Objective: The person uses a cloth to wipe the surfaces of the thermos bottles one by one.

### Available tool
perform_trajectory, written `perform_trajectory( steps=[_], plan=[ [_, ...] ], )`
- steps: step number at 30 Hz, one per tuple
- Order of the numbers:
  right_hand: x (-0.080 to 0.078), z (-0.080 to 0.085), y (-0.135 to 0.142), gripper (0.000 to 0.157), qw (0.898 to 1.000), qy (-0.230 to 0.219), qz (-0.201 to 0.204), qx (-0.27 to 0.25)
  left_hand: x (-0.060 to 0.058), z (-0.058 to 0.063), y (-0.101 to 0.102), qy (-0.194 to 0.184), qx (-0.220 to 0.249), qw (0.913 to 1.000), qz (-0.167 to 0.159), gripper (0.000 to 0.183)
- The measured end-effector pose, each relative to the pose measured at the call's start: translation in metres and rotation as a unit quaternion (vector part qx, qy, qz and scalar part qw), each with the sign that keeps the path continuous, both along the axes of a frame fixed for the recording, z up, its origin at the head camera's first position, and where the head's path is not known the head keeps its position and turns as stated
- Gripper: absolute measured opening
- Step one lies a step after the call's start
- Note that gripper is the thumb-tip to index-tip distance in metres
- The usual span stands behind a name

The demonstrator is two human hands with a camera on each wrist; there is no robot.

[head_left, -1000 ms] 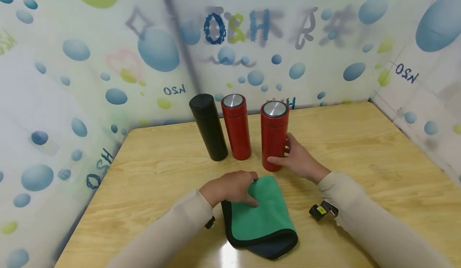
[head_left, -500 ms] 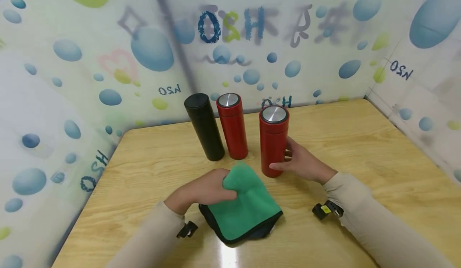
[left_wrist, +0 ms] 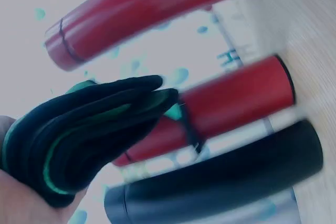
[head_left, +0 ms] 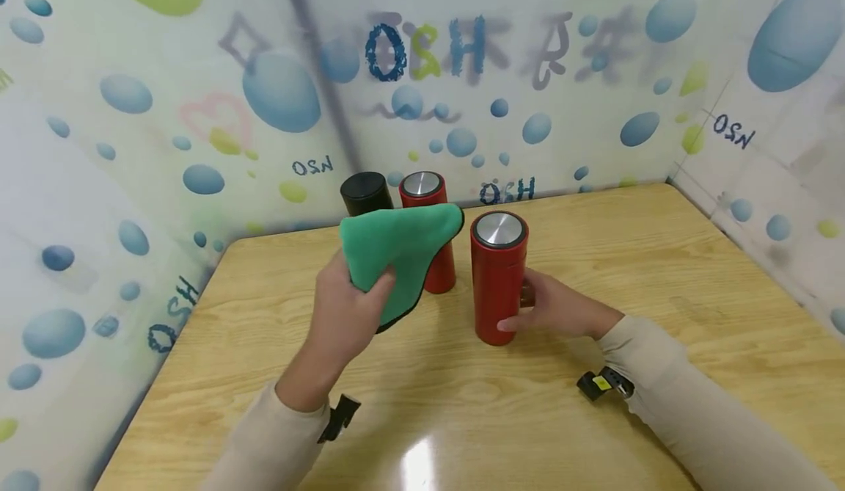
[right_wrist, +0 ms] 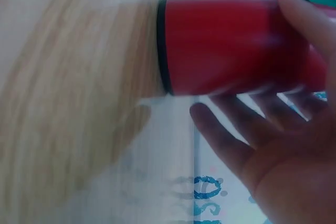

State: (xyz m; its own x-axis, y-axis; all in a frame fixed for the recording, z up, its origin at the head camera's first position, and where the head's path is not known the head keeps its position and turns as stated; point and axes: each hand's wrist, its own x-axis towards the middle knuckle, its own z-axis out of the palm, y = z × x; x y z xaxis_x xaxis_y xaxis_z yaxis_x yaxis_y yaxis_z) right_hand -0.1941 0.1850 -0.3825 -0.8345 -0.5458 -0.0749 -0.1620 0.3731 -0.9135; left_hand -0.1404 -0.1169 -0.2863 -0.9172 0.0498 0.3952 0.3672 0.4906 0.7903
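Observation:
My left hand [head_left: 339, 318] holds a folded green towel [head_left: 399, 245] with black edging, raised above the table, thumb on its near face. In the left wrist view the towel [left_wrist: 100, 129] shows its dark folded layers. With my right hand [head_left: 561, 306] I grip a red thermos flask [head_left: 495, 296] with a silver lid top low on its side. The right wrist view shows the thumb across the flask [right_wrist: 226, 45] and the fingers along its other side. Behind the towel stand a second red flask [head_left: 424, 196] and a black flask [head_left: 367, 196], both partly hidden.
The wooden table [head_left: 594, 432] reaches back to a wall [head_left: 574, 146] printed with blue and green drops. Another wall [head_left: 785, 168] borders its right side. A black strap device [head_left: 339, 419] sits on the left wrist, another [head_left: 604, 384] on the right.
My left hand has gathered the towel off the table and lifted it in front of the two rear flasks. The right hand has brought its red flask nearer to me.

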Motion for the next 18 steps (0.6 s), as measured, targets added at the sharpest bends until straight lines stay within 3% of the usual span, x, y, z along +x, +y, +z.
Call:
perform_trajectory(
  steps=[4, 9, 13, 16, 18],
  plan=[
    [0.005, -0.002, -0.007, 0.075, 1.000, 0.004, 0.028, -0.009, -0.001, -0.007, 0.020, 0.069, 0.051, 0.9963, -0.007, 0.036],
    [0.012, -0.003, -0.019, 0.075, 0.998, 0.014, 0.056, -0.023, 0.002, -0.019, 0.034, 0.102, 0.086, 0.9904, -0.034, 0.040],
    [0.017, -0.001, -0.025, 0.074, 0.997, 0.022, 0.062, -0.025, 0.005, -0.024, 0.040, 0.088, 0.103, 0.9850, -0.106, 0.048],
    [0.021, 0.000, -0.028, 0.074, 0.997, 0.029, 0.064, -0.027, 0.004, -0.024, 0.043, 0.049, 0.137, 0.9727, -0.181, 0.056],
    [0.023, 0.001, -0.030, 0.074, 0.997, 0.030, 0.066, -0.026, 0.003, -0.023, 0.045, 0.023, 0.158, 0.9640, -0.213, 0.061]
  ],
)
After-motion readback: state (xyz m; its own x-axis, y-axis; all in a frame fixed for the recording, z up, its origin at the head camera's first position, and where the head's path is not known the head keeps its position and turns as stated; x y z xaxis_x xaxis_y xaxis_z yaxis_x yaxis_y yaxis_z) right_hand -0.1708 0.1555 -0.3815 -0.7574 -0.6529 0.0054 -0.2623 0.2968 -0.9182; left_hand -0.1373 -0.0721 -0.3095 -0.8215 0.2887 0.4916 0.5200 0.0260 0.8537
